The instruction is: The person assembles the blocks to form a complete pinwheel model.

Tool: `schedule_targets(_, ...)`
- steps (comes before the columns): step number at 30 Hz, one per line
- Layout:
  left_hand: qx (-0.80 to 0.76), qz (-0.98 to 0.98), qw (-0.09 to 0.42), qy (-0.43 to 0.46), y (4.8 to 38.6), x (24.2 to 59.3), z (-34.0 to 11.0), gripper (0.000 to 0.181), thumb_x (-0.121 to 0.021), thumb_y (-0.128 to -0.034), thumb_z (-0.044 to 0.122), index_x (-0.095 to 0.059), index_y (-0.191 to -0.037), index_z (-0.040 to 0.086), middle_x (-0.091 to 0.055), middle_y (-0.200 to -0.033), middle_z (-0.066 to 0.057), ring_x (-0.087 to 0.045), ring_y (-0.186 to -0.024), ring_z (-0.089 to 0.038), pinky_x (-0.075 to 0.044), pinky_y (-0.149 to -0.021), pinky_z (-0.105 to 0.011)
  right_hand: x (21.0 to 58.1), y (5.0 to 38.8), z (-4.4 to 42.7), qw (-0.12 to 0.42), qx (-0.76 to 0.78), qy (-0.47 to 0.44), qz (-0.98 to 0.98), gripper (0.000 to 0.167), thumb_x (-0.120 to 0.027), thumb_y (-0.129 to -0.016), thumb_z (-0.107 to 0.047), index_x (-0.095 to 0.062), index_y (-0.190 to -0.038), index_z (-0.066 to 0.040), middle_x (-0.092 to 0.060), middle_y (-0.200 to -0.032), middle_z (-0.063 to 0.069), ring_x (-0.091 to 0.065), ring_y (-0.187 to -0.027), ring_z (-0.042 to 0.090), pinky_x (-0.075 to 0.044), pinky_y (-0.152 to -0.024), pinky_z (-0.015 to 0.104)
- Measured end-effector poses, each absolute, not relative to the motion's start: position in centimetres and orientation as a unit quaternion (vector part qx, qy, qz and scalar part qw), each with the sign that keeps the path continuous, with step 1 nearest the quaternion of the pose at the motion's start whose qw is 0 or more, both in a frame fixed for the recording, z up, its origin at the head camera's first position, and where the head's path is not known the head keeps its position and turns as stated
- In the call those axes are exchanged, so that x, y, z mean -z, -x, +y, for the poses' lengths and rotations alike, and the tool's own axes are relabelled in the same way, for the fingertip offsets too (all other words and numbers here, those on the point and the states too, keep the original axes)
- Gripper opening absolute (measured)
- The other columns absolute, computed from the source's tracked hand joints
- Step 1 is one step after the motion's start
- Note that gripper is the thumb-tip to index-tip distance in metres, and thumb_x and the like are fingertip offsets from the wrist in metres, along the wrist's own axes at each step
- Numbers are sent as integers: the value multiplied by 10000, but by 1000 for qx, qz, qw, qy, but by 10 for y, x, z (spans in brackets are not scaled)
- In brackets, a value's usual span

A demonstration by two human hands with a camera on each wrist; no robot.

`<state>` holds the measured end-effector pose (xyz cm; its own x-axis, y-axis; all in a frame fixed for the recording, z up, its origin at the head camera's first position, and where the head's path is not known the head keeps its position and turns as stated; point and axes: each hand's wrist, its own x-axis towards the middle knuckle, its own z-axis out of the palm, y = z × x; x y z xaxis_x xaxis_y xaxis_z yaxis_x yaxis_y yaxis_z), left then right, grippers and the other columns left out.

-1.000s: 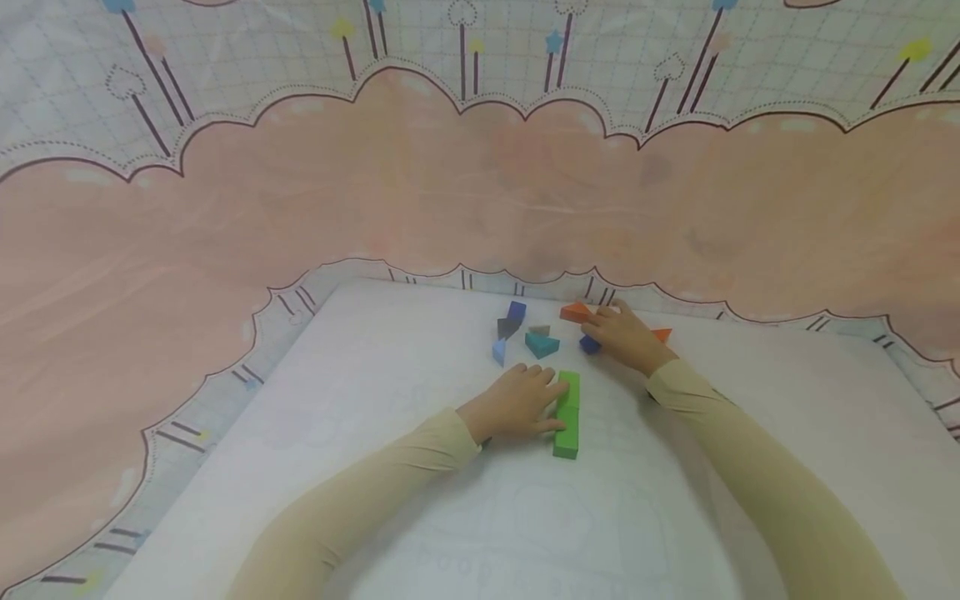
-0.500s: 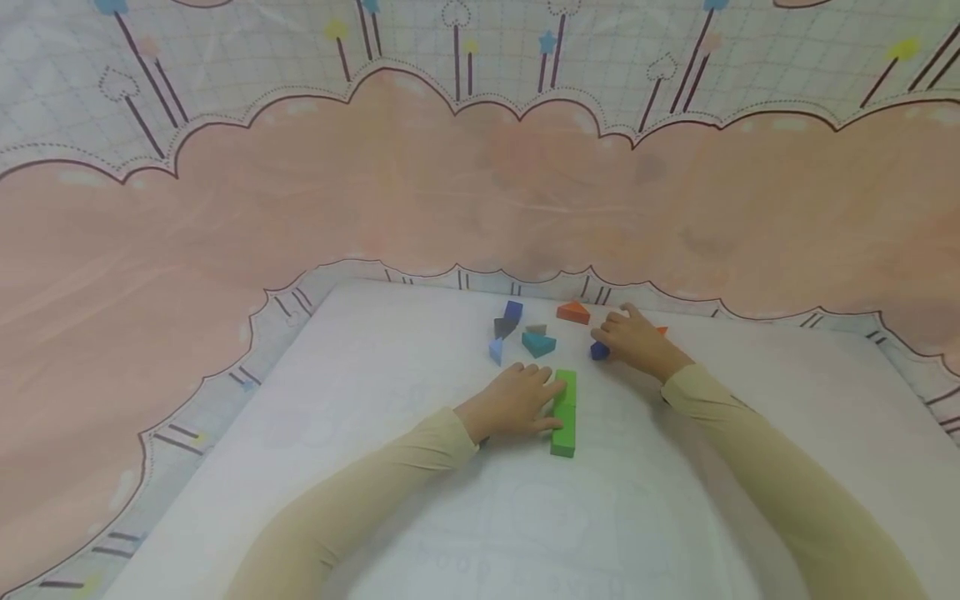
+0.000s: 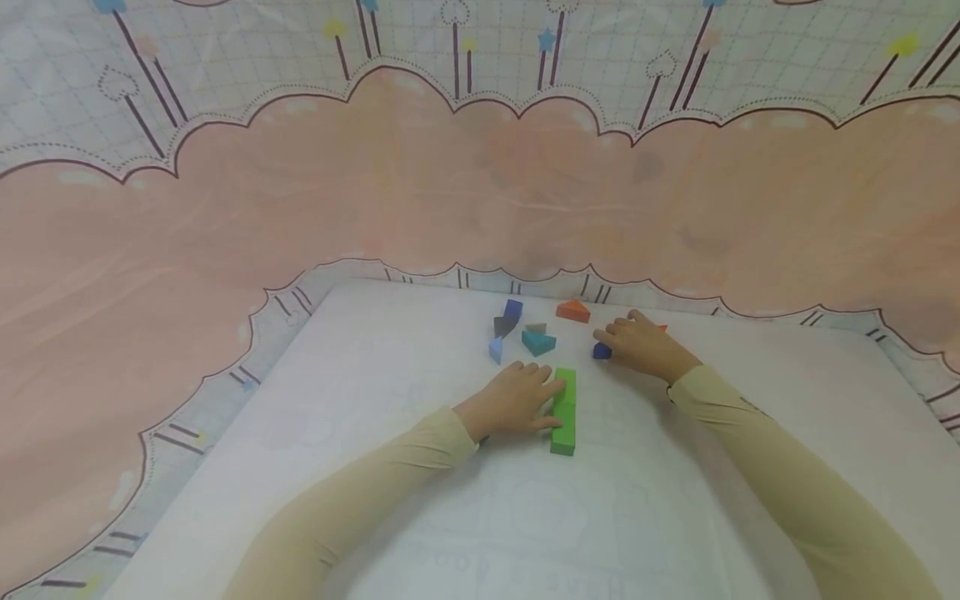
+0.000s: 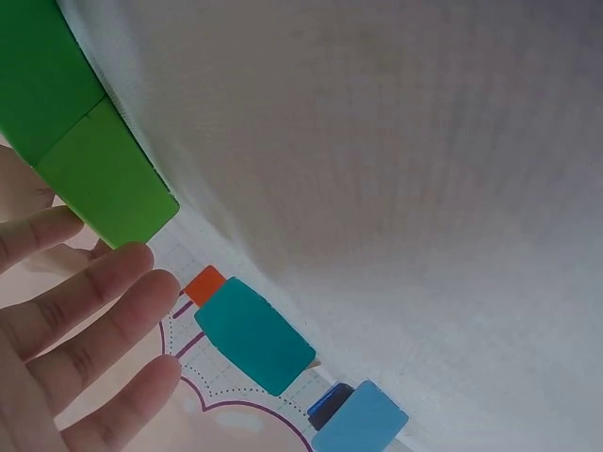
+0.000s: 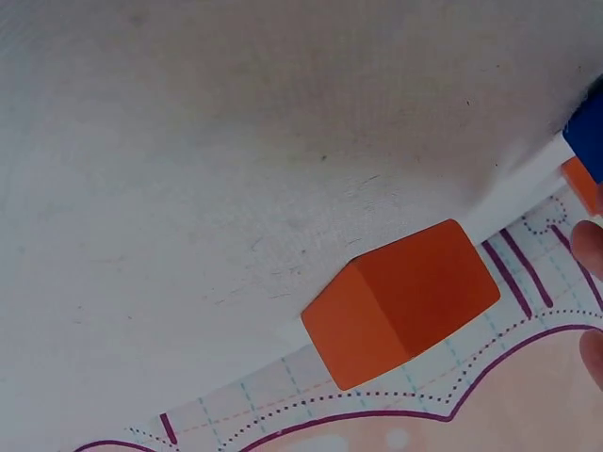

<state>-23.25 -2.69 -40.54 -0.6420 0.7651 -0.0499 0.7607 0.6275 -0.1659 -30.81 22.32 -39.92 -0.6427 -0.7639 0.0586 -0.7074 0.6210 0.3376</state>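
Two green blocks point(image 3: 565, 429) lie end to end in a line on the white surface. My left hand point(image 3: 513, 400) lies at their left side, its index finger and thumb touching them; in the left wrist view the fingers are spread and fairly straight beside the green block point(image 4: 108, 174). Farther right, my right hand point(image 3: 645, 346) holds a dark blue block point(image 3: 602, 351) near its fingertips, partly covering it. At the right wrist view's edge, that blue block point(image 5: 589, 132) shows above two fingertips. An orange block point(image 5: 429, 287) stands near this hand, mostly hidden behind it in the head view.
Beyond the left hand lie a teal block point(image 3: 538, 342), a beige piece point(image 3: 536, 327), a light blue block point(image 3: 496, 350), a dark grey block point(image 3: 504, 326) and another blue block point(image 3: 513, 310). An orange triangular block point(image 3: 573, 311) sits by the patterned cloth point(image 3: 480, 192) at the back.
My right hand has drawn back from the orange triangular block, moving right and slightly nearer, and the dark blue block has shifted with it. The left hand stays at the green blocks.
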Motion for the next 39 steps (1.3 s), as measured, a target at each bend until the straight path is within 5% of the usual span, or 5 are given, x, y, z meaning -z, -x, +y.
schedule_targets(15,-84,-904,7,419,232,404,-26,581,-440,-909,597,-450,-1320,187,-568,-1181,-16,-553,-1043,-159,-455,-943,-335,398,308,223,119,181,-422,-880,321,-718,-790,-57,-578,-1072,-117,-669,-1006,96,-630,-917,257,-501,-878,452)
schedule_targets(39,-95,-903,13,419,231,404,-26,580,-425,-907,611,-450,-1307,193,-563,-1144,-7,-549,-1006,-153,-461,-895,-324,408,305,220,101,87,-401,-906,295,-719,-813,-157,-645,-1083,-64,-679,-1053,109,-620,-1002,271,-453,-940,477)
